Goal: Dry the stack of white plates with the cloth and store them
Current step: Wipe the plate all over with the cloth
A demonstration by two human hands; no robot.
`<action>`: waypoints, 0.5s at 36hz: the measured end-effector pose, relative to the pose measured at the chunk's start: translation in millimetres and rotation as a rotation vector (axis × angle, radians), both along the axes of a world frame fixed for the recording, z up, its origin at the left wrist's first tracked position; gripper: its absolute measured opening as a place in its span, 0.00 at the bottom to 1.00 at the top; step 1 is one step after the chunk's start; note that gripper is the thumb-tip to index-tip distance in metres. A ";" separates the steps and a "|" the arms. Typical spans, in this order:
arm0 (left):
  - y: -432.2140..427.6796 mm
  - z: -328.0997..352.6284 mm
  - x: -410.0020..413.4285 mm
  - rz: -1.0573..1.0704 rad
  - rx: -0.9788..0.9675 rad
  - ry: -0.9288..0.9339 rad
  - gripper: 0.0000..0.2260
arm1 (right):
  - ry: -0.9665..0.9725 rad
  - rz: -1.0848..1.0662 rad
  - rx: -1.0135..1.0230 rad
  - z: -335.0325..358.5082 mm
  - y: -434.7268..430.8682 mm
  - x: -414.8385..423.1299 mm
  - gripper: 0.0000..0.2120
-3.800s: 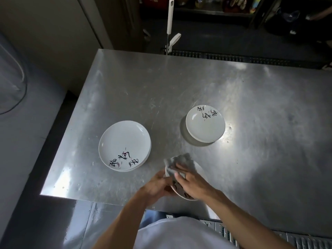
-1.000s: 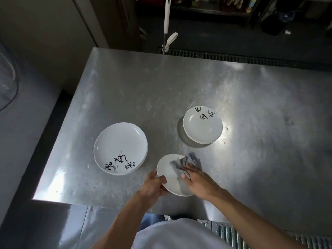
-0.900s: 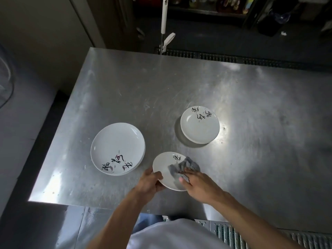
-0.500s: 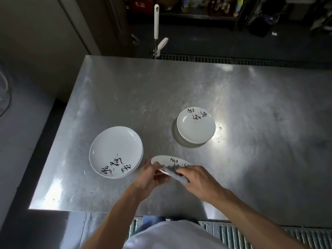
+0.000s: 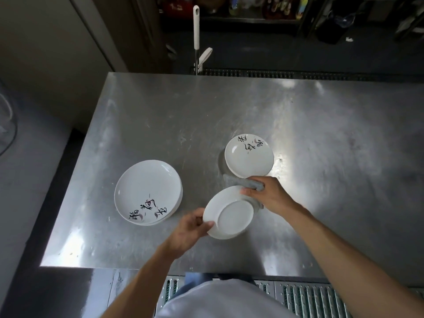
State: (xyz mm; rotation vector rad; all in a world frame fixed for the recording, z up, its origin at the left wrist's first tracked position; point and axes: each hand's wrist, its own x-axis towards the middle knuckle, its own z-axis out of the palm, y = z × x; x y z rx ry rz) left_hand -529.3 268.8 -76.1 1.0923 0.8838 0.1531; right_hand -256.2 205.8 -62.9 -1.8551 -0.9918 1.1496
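I hold a white plate [image 5: 230, 213] above the steel table [image 5: 321, 157], its plain underside and foot ring facing me. My left hand [image 5: 191, 228] pinches its near left rim. My right hand [image 5: 267, 196] grips a grey cloth [image 5: 243, 182] bunched against the plate's far right rim. A stack of larger white plates [image 5: 146, 191] with black script lies to the left. A smaller white plate [image 5: 249, 156] with the same script lies just beyond the cloth.
The table's left edge drops to a dark gap beside a grey surface [image 5: 27, 180]. A white-handled tool [image 5: 196, 28] stands behind the table's far edge, next to a floor grate [image 5: 298, 74]. Metal slats [image 5: 309, 299] run below the near edge.
The plate has been turned over: its printed face showed before, its underside faces me now. The cloth has moved from the plate's face to its far right rim.
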 end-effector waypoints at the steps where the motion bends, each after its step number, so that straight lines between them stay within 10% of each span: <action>1: -4.1 -2.1 -0.6 0.002 -0.033 -0.001 0.13 | -0.054 -0.023 0.001 -4.8 -3.3 -4.0 0.01; 12: -35.3 -25.2 2.6 0.163 -0.354 0.032 0.24 | -0.325 0.101 -0.119 -48.4 -50.2 -67.8 0.24; 18: -35.1 -37.0 7.5 0.281 -0.470 -0.005 0.14 | -0.400 0.355 -0.025 -58.9 -66.4 -92.8 0.24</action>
